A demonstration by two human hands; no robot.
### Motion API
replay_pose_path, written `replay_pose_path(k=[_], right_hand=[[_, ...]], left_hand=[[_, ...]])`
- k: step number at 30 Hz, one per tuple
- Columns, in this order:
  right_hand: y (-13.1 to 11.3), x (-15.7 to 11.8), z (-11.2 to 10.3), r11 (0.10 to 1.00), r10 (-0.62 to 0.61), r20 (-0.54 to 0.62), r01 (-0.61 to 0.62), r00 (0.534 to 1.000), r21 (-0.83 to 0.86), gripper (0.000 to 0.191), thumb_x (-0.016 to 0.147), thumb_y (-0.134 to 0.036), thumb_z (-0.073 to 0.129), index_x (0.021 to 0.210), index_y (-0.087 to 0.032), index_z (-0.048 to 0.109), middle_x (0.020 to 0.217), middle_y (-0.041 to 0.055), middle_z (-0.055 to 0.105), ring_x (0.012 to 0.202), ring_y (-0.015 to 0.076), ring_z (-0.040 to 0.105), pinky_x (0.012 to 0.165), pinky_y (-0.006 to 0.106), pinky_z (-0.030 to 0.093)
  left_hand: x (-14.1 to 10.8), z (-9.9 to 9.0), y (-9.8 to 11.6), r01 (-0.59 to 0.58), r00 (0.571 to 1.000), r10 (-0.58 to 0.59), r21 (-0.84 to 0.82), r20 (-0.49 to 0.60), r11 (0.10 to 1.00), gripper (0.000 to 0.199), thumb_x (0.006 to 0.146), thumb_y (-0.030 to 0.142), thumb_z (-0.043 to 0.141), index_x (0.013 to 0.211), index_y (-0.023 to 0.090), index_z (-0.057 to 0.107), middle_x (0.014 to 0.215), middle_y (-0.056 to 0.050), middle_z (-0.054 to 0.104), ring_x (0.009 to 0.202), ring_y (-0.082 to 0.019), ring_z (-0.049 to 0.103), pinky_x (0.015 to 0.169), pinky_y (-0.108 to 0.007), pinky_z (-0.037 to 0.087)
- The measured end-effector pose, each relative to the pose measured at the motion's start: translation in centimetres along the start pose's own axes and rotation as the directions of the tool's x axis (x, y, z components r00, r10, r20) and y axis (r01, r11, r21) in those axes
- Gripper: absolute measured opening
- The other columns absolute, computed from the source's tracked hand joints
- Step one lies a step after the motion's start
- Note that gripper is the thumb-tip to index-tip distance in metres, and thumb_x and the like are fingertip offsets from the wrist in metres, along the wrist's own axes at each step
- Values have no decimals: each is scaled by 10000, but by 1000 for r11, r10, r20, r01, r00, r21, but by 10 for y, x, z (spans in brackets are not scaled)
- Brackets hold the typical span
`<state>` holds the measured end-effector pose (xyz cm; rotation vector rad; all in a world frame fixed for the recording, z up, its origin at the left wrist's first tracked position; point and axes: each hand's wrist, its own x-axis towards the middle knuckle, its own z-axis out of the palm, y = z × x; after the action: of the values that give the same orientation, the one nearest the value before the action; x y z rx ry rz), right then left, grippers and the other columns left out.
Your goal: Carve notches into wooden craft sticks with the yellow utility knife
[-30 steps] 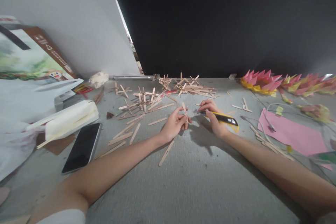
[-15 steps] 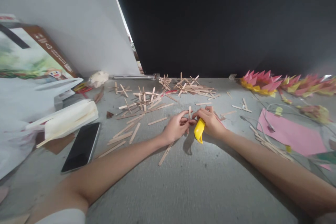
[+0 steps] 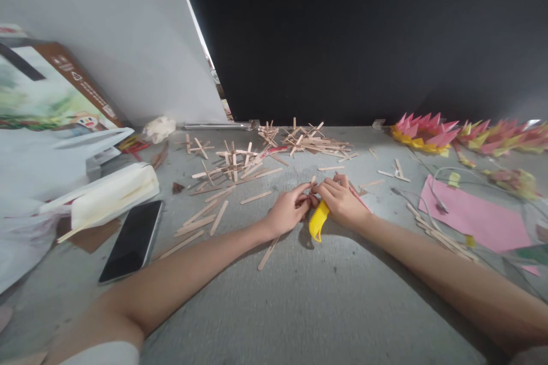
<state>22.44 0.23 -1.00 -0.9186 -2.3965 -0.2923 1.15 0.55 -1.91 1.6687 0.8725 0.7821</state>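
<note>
My left hand (image 3: 289,211) is closed on a wooden stick (image 3: 313,179) whose tip pokes up between the two hands. Pressed close beside it, my right hand (image 3: 341,201) holds a yellow cutter (image 3: 318,220), its handle hanging down below the palm. The fingertips of both hands meet, and the blade is hidden among them. A loose stick (image 3: 268,254) lies on the grey surface below my left wrist.
Beyond the hands lie piled sticks and crossed stick pieces (image 3: 234,161). A phone (image 3: 132,240), a white packet (image 3: 115,196) and plastic bags are at left. Pink paper (image 3: 475,214), a cable and pink-yellow paper flowers (image 3: 426,132) are at right.
The yellow cutter has turned and its handle has swung down and left. My right hand has tilted over the stick, of which less now shows.
</note>
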Motion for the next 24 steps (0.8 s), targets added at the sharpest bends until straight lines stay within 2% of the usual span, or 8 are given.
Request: replay_pose_path(k=[6, 10, 14, 20, 24], right_hand=[[-3, -1, -1, 998, 2, 66, 3, 998, -66, 198, 1097, -164, 438, 1150, -192, 626, 944, 107, 701, 882, 285, 604, 902, 438, 357], [-5, 0, -3, 993, -23, 81, 32, 996, -111, 247, 1103, -148, 402, 1007, -201, 623, 907, 101, 680, 862, 279, 579, 897, 434, 350], [-5, 1, -3, 997, -16, 69, 21, 997, -80, 271, 1093, -134, 410, 917, -215, 600, 877, 83, 665, 837, 262, 549, 904, 420, 333], [0, -3, 2, 998, 35, -1, -35, 999, 46, 146, 1059, -155, 487, 972, -214, 588, 860, 58, 668, 819, 244, 550, 910, 410, 326], [1, -1, 3, 984, 75, -34, -68, 997, 162, 142, 1031, -167, 546, 902, -222, 567, 831, 37, 670, 774, 220, 569, 879, 394, 327]], left_hand=[[-2, -1, 7, -65, 997, 69, 174, -17, 983, 482, 1025, 296, 527, 1488, 172, 579, 805, -24, 701, 661, -145, 562, 663, -245, 480], [-3, 0, 6, -88, 995, 93, 222, -16, 971, 413, 1023, 284, 519, 1406, 180, 632, 811, -25, 703, 654, -143, 559, 673, -249, 480], [-3, 0, 3, -78, 997, 82, 245, -8, 967, 420, 1026, 292, 518, 1422, 187, 615, 792, -16, 686, 665, -150, 563, 677, -254, 476], [-1, -1, 3, -61, 998, 59, 134, 19, 989, 362, 1037, 326, 519, 1339, 162, 633, 767, -8, 646, 635, -134, 510, 612, -232, 418], [0, 0, 0, -13, 1000, 12, 29, 23, 1000, 395, 1019, 344, 556, 1359, 155, 622, 715, 13, 605, 585, -124, 467, 576, -229, 391]])
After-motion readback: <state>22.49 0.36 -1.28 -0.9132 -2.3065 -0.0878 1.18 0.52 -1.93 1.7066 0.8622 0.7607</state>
